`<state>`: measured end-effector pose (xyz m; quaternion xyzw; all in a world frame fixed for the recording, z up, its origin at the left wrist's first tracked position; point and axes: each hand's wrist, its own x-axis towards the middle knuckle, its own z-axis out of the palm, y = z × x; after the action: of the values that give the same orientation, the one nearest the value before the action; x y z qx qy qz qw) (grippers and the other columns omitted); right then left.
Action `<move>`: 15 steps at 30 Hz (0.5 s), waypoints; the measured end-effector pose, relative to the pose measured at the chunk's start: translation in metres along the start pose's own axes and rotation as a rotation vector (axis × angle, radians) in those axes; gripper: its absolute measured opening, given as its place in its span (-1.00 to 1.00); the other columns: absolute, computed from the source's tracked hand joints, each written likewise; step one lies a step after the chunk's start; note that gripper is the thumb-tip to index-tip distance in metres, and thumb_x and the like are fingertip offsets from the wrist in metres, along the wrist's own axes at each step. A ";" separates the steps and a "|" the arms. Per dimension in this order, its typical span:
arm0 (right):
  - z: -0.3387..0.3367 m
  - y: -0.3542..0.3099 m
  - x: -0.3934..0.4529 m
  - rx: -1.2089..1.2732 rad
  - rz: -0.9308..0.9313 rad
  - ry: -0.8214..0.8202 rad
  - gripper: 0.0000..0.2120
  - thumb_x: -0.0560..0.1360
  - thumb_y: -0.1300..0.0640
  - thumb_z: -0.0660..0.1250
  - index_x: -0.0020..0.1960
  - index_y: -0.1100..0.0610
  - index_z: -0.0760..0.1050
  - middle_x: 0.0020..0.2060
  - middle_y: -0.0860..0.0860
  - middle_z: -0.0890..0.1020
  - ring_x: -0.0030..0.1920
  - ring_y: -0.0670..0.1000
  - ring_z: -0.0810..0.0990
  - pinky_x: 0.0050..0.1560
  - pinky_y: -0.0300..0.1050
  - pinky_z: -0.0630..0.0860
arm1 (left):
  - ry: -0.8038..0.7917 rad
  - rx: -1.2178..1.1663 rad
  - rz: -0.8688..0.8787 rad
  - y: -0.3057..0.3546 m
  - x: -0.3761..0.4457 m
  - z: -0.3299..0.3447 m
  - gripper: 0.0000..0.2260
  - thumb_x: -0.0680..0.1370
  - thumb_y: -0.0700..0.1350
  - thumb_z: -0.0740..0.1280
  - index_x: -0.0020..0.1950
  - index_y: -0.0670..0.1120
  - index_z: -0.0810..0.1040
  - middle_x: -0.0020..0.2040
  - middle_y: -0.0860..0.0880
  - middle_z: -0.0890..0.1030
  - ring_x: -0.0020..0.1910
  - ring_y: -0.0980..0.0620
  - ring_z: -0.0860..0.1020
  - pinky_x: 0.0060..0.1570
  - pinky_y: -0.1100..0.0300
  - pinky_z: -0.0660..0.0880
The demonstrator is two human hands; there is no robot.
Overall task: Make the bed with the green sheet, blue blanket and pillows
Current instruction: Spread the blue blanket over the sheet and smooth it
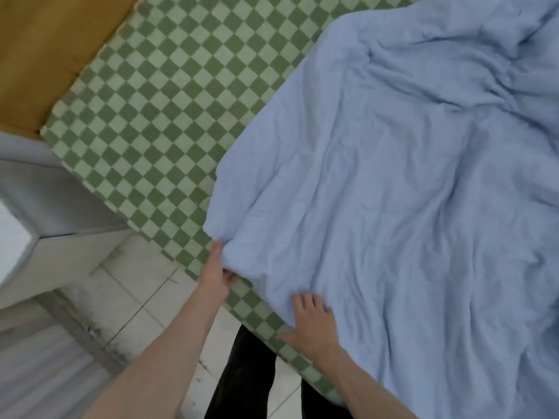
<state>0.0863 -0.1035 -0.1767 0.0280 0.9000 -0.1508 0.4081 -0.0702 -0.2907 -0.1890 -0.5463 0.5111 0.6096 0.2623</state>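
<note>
A green checkered sheet (pixel 169 95) covers the mattress, lying flat from the upper left down to the bed's near edge. A crumpled light blue blanket (pixel 408 192) is spread over the right part of the bed. My left hand (pixel 216 275) pinches the blanket's near left corner at the bed's edge. Further right, my right hand (pixel 313 326) grips the blanket's near edge, fingers on top and thumb below the fold. No pillows are in view.
A brown wooden headboard (pixel 51 52) runs along the upper left. A pale cabinet or wall unit (pixel 42 201) stands at the left. White floor tiles (pixel 145 297) lie beside the bed. My dark trouser legs (pixel 251 373) stand against the bed's edge.
</note>
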 end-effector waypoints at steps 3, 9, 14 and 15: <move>0.015 -0.014 -0.002 -0.137 0.047 -0.027 -0.46 0.15 0.07 0.60 0.09 0.14 0.59 -0.04 0.12 0.60 -0.08 0.15 0.61 -0.26 0.04 0.53 | -0.149 0.199 0.027 0.011 0.004 -0.011 -0.69 0.50 0.02 0.53 0.19 -0.06 0.67 0.13 -0.02 0.73 0.04 0.01 0.71 -0.06 0.15 0.62; 0.017 -0.020 -0.036 0.204 -0.015 0.436 -0.86 0.27 0.28 0.39 -0.29 0.09 0.46 -0.45 -0.04 0.50 -0.48 0.01 0.48 -0.45 -0.21 0.40 | -0.248 0.240 0.253 0.027 -0.007 -0.056 -0.62 0.41 0.11 0.60 0.17 0.01 0.72 0.19 0.04 0.71 0.15 0.04 0.69 0.08 0.12 0.60; 0.044 -0.005 -0.079 0.104 -0.018 0.017 -0.74 0.09 0.06 0.58 -0.32 0.02 0.53 -0.47 -0.05 0.57 -0.47 0.01 0.60 -0.52 -0.23 0.42 | -0.044 0.121 0.248 0.013 0.008 -0.116 -0.65 0.49 -0.09 0.46 0.28 0.05 0.63 0.20 0.06 0.71 0.17 -0.05 0.66 0.06 0.05 0.54; 0.045 0.002 -0.075 0.056 0.052 -0.103 -0.74 0.20 0.02 0.58 -0.18 0.03 0.59 -0.30 -0.03 0.66 -0.29 0.01 0.68 -0.37 -0.21 0.52 | -0.109 0.113 0.178 0.012 0.014 -0.119 -0.60 0.49 -0.10 0.45 0.33 0.05 0.60 0.23 0.04 0.69 0.18 -0.07 0.65 0.03 0.05 0.53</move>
<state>0.1688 -0.1089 -0.1495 0.0552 0.8722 -0.1666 0.4565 -0.0366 -0.4065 -0.1841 -0.4493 0.5761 0.6292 0.2650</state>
